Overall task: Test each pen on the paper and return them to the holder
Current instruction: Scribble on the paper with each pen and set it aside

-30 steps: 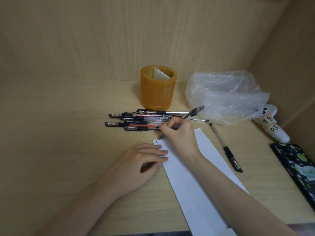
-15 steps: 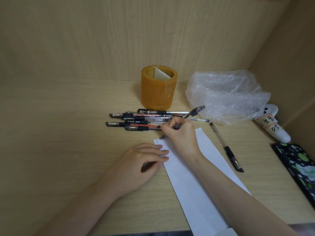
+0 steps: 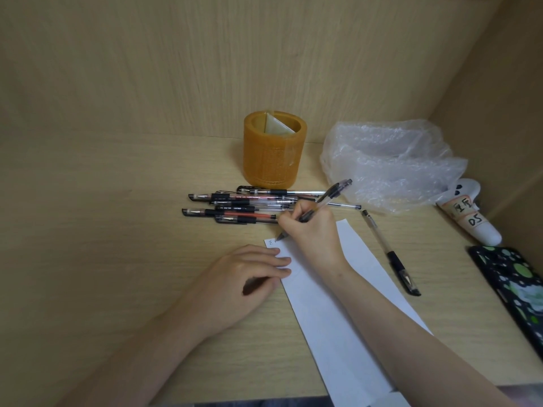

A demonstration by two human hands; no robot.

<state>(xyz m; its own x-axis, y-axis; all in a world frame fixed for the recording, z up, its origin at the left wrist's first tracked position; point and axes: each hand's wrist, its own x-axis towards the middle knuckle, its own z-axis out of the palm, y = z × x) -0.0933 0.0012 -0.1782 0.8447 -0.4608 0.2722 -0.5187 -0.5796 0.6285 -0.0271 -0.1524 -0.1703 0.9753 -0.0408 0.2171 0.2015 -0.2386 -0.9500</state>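
Barely anything moved since the earlier frames; right hand [image 3: 314, 233] stayed at the paper's [image 3: 329, 312] far left corner, where the ink mark grew slightly; its fingers and thumb pinched a clear pen [image 3: 330, 198], tip on the sheet, back end tilted up to the right; left hand [image 3: 235, 277] lay with relaxed fingers pressing the paper's left edge; orange holder [image 3: 271, 160] stood behind a pile of pens [image 3: 235, 207] on the desk [image 3: 102, 245]; lone pen [image 3: 388, 251] lay just right of the paper.
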